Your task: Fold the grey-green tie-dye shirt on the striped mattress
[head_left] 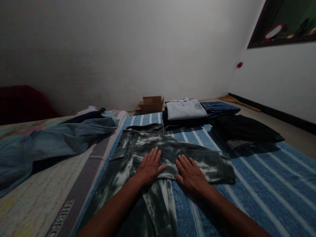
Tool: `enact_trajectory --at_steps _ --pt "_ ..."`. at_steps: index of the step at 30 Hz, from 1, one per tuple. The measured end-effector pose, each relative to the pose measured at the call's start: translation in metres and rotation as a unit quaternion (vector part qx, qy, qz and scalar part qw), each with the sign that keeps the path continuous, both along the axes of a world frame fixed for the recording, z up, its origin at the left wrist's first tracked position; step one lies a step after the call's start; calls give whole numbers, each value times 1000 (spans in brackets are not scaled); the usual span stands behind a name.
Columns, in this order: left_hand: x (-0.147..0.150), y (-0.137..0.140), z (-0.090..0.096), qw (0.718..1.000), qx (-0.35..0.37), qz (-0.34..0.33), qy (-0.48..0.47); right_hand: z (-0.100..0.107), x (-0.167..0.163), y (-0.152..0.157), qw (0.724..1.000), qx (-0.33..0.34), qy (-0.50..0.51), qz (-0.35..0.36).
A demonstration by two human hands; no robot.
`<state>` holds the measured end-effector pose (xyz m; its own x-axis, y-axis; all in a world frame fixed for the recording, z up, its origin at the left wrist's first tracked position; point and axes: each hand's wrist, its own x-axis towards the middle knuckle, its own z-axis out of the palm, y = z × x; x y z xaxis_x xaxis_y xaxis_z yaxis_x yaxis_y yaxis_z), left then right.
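Observation:
A dark green and white tie-dye jacket (172, 148) lies spread on a blue striped sheet (259, 171). One of its sleeves stretches out to the right and ends in a cuff. My left hand (149, 168) rests flat on the cloth near the start of that sleeve, fingers together and extended. Further along the sleeve, my right hand (190, 172) also lies flat, its fingers stretched forward. Neither hand grasps anything. The lower part of the jacket runs towards me, partly covered by my left forearm.
Behind the jacket sit a folded light grey shirt (186, 110) on dark clothes, folded blue jeans (219, 108) and folded black clothes (247, 128). Light blue jeans (61, 138) lie loosely at the left. A cardboard box (151, 105) stands by the wall.

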<state>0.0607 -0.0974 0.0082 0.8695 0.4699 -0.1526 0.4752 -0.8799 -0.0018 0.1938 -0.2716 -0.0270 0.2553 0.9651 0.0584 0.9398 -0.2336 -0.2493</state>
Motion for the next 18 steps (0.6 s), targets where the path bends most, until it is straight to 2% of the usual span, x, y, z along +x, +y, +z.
enact_trajectory --at_steps 5,12,18 --pt "0 -3 5 1000 -20 5 1 2 0 1 1000 0 6 -1" --pt "-19 -27 2 998 12 59 9 7 -1 0 1000 2 25 -1" --pt "-36 -35 -1 999 6 41 0 6 -1 0 1000 -11 25 -6"
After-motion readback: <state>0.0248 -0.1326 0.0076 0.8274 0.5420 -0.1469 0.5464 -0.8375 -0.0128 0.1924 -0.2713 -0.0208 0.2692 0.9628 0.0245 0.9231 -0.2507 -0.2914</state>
